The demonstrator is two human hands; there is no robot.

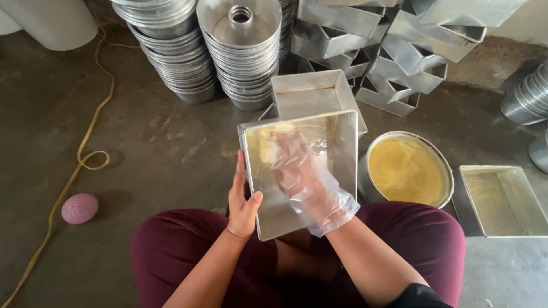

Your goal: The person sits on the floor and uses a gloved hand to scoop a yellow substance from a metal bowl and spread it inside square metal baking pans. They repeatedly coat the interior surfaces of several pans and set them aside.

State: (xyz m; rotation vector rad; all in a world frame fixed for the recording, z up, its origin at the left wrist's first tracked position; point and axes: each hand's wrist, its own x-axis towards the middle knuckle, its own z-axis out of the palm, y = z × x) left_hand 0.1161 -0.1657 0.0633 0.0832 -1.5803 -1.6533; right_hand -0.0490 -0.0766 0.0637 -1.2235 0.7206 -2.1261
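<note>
In the middle of the frame, the left hand (pixel 242 202) grips the left edge of a square metal pan (pixel 337 151), tilted up. The right hand (pixel 302 177), in a clear plastic glove, presses flat inside it, smearing yellow grease. A round tin of grease (pixel 406 169) sits just right, beside a greased pan (pixel 502 199). Stacked pans (pixel 240 51) stand behind.

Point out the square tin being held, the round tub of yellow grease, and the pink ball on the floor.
Square tin (pixel 337 145): head view, on its bare right inner wall.
Round tub (pixel 406 169): head view, on the yellow grease inside.
Pink ball (pixel 80 208): head view, on its middle.
</note>
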